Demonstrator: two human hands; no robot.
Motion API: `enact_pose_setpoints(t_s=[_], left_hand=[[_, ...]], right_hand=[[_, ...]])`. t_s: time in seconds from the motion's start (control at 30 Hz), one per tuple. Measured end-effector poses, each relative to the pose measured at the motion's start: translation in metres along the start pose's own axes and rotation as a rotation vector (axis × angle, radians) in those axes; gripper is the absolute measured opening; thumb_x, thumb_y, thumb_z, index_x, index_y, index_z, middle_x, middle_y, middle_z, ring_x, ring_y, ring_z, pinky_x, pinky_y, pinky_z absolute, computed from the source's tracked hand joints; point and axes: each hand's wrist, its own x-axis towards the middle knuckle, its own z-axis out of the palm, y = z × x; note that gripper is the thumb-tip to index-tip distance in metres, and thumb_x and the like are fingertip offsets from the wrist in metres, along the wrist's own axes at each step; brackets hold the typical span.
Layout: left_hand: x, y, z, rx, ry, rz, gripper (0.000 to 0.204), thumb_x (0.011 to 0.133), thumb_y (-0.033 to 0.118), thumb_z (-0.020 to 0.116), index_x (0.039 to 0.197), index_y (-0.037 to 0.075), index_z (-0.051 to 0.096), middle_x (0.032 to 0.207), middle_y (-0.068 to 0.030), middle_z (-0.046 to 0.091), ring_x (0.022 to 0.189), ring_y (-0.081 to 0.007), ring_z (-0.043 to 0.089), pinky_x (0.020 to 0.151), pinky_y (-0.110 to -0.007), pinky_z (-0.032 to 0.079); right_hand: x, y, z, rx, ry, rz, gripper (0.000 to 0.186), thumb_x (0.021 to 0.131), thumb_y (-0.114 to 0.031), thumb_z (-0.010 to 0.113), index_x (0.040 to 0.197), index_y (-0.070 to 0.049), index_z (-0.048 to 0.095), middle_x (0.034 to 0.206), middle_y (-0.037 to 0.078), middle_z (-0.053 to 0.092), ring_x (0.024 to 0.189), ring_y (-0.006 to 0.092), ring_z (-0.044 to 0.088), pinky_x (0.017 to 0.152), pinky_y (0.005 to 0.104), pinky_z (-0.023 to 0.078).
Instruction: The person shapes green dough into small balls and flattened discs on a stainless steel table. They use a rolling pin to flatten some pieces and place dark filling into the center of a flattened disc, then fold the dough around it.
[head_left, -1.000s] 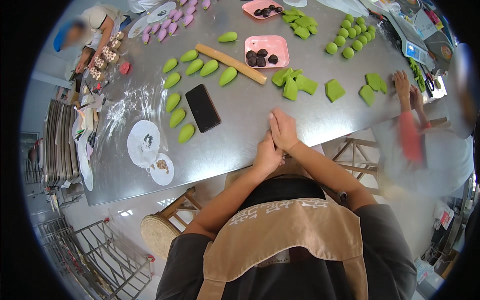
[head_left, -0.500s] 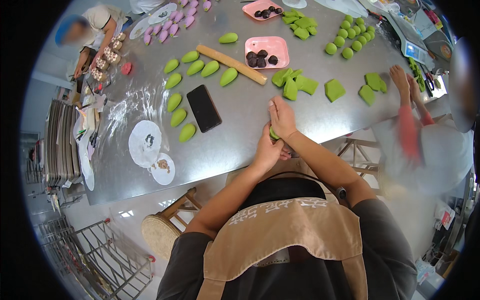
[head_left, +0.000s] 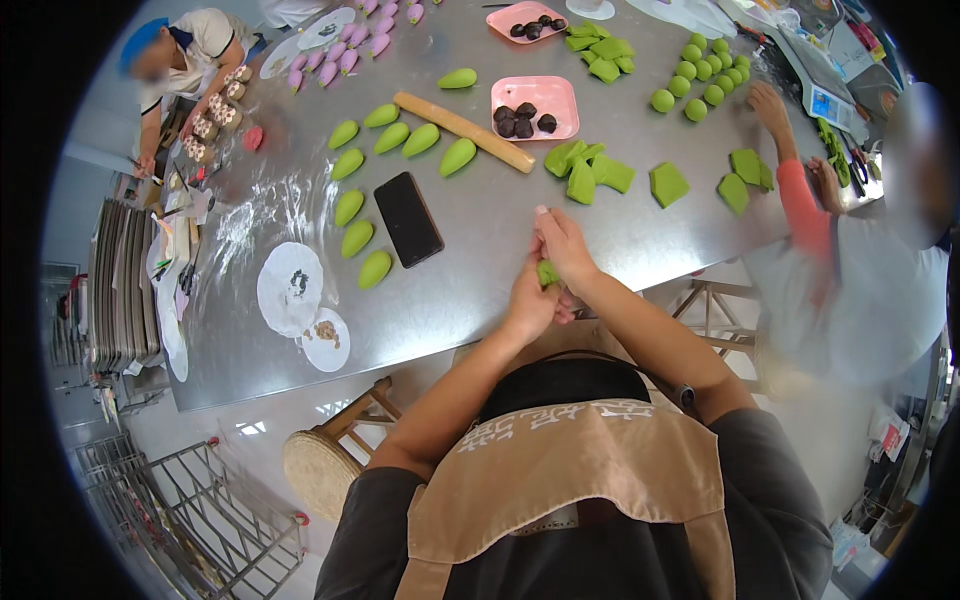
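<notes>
Close to the table's near edge, a piece of green dough (head_left: 547, 272) shows between my two hands. My left hand (head_left: 534, 300) is wrapped round it from below. Over its top lies my right hand (head_left: 566, 250), closed against the dough with the thumb toward the far side. Most of the dough is hidden by the palms and fingers. Beyond my hands lie a heap of flat green dough pieces (head_left: 590, 170) and a pink tray (head_left: 562, 92) of dark filling balls (head_left: 523, 110). Several smooth green oval dough shapes (head_left: 349, 206) rest left of them.
A black phone (head_left: 408, 220) and a wooden rolling pin (head_left: 465, 132) lie on the steel table (head_left: 450, 300). Green dough balls (head_left: 695, 70) sit at the far right, near a co-worker's hand (head_left: 770, 108). A stool (head_left: 320, 468) stands at left; another person works at far left.
My hands have shifted slightly, and more of the green dough shows between them. The co-worker on the right has reached forward with one hand toward the green balls.
</notes>
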Motion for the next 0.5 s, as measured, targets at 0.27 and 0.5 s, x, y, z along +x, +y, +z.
enact_pose_setpoints(t_s=[0.27, 0.5], left_hand=[[-0.003, 0.002, 0.001, -0.129, 0.041, -0.059, 0.055, 0.093, -0.002, 0.047, 0.144, 0.005, 0.029, 0.081, -0.0114, 0.064, 0.058, -0.0185, 0.065, 0.050, -0.029, 0.054], [-0.014, 0.003, -0.010, 0.232, -0.026, 0.028, 0.055, 0.093, -0.001, 0.048, 0.145, 0.003, 0.029, 0.081, -0.0117, 0.064, 0.056, -0.0181, 0.063, 0.050, -0.029, 0.053]], right_hand=[[0.001, 0.004, 0.004, -0.182, 0.146, -0.294, 0.018, 0.099, -0.022, 0.048, 0.094, -0.005, 0.053, 0.077, 0.021, 0.059, 0.072, 0.0439, 0.057, 0.064, 0.0490, 0.046], [-0.033, 0.005, 0.006, -0.266, 0.068, -0.393, 0.019, 0.100, -0.022, 0.047, 0.095, -0.005, 0.054, 0.078, 0.021, 0.060, 0.072, 0.0442, 0.058, 0.063, 0.0491, 0.046]])
